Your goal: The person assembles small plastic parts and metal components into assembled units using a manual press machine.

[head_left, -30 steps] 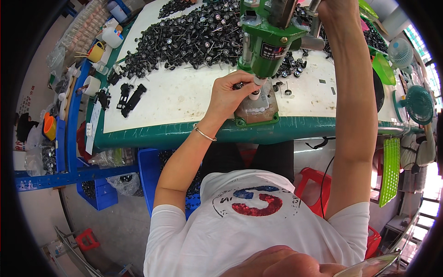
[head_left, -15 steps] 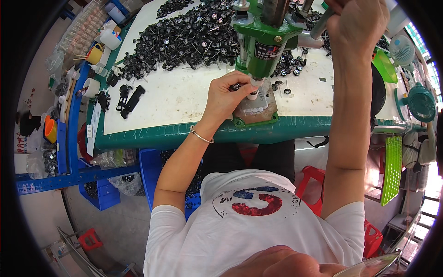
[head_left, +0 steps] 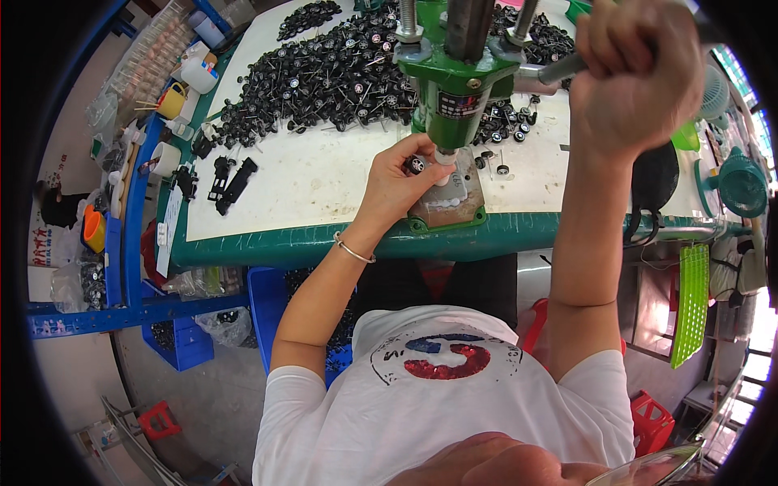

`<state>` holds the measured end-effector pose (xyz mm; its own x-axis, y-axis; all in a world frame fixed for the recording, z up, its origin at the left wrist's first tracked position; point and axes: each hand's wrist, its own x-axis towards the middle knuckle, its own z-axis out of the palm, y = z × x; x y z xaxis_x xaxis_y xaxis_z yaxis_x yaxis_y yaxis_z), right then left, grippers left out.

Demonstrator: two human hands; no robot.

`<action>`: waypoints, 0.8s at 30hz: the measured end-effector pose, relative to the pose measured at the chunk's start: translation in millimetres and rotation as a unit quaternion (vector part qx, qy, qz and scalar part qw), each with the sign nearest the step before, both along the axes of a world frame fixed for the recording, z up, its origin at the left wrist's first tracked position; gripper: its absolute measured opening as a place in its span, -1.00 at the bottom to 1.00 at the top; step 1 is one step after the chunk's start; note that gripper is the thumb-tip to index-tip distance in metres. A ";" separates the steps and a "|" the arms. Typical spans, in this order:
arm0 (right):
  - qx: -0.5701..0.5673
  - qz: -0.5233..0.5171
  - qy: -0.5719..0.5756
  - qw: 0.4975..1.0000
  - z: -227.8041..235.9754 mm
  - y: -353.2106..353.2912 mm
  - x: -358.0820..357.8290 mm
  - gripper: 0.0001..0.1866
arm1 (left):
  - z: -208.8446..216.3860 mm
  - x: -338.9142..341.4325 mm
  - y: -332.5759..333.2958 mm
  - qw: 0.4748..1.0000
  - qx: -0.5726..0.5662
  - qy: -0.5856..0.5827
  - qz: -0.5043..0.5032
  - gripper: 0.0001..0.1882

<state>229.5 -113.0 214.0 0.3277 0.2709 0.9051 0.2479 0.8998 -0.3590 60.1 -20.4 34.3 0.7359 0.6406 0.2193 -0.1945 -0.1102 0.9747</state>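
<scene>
At the green-edged table (head_left: 300,174), the person's left hand (head_left: 394,181) is working right under the tip of a green press (head_left: 456,117), thumb and curled fingers holding a small black wheel (head_left: 416,165) just above the press base (head_left: 468,212). Thumb tip and forefinger are pinching near the tip too; on what, I'm not able to tell. Right hand (head_left: 636,93), blurred, is gripping the press lever (head_left: 565,70), fingers wrapped. Wheel heap (head_left: 332,81) is lying beyond; black plastic parts (head_left: 237,186) are lying off left.
</scene>
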 end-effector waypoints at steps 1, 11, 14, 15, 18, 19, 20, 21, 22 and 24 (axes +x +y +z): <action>0.002 0.246 0.186 0.951 10.9 8.7 -9.0 -0.72 | -2.8 0.5 2.0 1.000 0.007 -0.001 0.006 -0.69; -0.310 -0.004 0.166 0.936 7.3 44.6 20.9 -0.74 | -1.8 -70.2 32.9 0.981 -0.178 0.008 0.082 -0.90; -0.199 0.353 0.167 0.899 -50.5 22.9 75.6 -0.62 | -4.1 -144.4 46.7 0.978 -0.145 0.141 0.038 -0.87; -0.300 0.071 0.116 0.944 -65.0 11.7 74.1 -0.68 | -4.4 -173.5 51.5 0.964 -0.124 0.230 0.042 -0.84; -0.501 -0.175 0.013 0.848 -118.4 -26.6 79.0 -0.74 | -19.0 -248.6 59.2 0.947 -0.054 0.314 0.026 -0.73; -0.533 -0.163 -0.018 0.830 -137.1 -32.9 73.9 -0.76 | -15.1 -262.6 54.3 0.947 -0.055 0.316 0.028 -0.73; -0.564 -0.154 -0.049 0.810 -150.4 -39.4 67.7 -0.77 | -8.2 -272.5 49.6 0.920 0.021 0.388 0.047 -0.71; -0.589 -0.170 -0.080 0.786 -159.9 -45.4 62.5 -0.78 | -3.9 -275.6 47.2 0.882 0.098 0.456 0.064 -0.69; -0.610 -0.183 -0.112 0.763 -167.8 -46.8 56.6 -0.78 | -2.9 -277.6 45.1 0.882 0.097 0.457 0.067 -0.69; -0.586 -0.219 -0.159 0.764 -188.2 -44.6 60.1 -0.78 | -0.4 -274.3 47.1 0.846 0.109 0.513 0.102 -0.71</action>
